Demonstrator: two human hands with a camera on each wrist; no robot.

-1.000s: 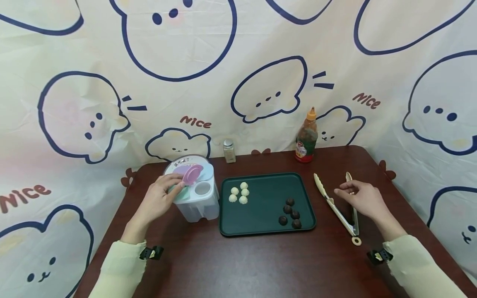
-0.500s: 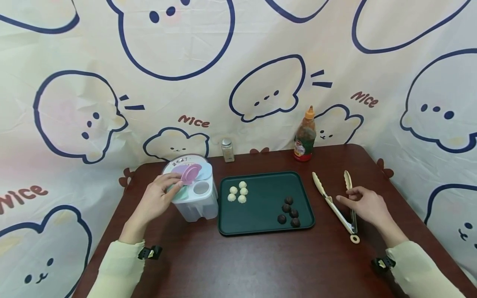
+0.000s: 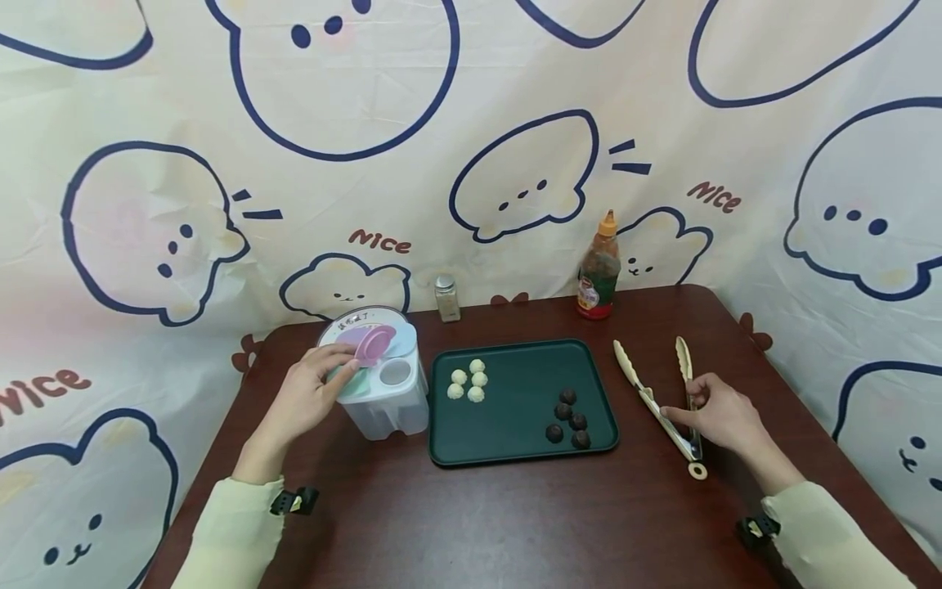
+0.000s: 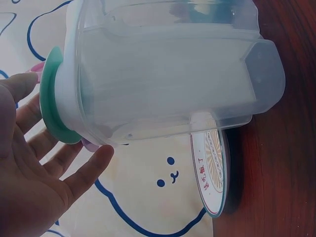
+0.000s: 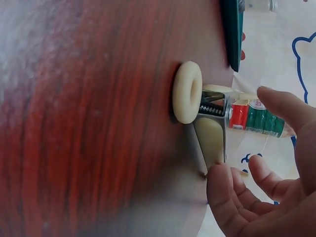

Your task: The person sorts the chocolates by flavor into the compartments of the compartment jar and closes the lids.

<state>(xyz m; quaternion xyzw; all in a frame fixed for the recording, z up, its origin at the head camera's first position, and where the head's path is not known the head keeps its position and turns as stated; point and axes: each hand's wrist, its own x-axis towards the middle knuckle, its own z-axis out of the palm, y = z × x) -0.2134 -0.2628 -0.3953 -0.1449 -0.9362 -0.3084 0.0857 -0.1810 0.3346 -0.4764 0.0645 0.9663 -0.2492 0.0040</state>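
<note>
L hand point(image 3: 312, 383): thumb & fingers clamped on pink lid point(image 3: 374, 345), held tilted over top of multi-compartment plastic box point(image 3: 393, 415), L of tray; 1 round opening uncovered.
R hand point(image 3: 724, 411): thumb & fingers apart, astride tongs point(image 3: 666, 419), fingertips touching R arm.
Tongs: metal w/ cream tips, arms spread, on table point(image 3: 471, 523) R of tray.
Dk green tray point(image 3: 515, 409): 5 white balls point(image 3: 478, 379) back L, 5 dk brown balls point(image 3: 562, 411) front R.
Rear: shaker point(image 3: 447, 299), sauce btl point(image 3: 599, 274).
Behind box: patterned plate point(image 4: 213, 163).
</note>
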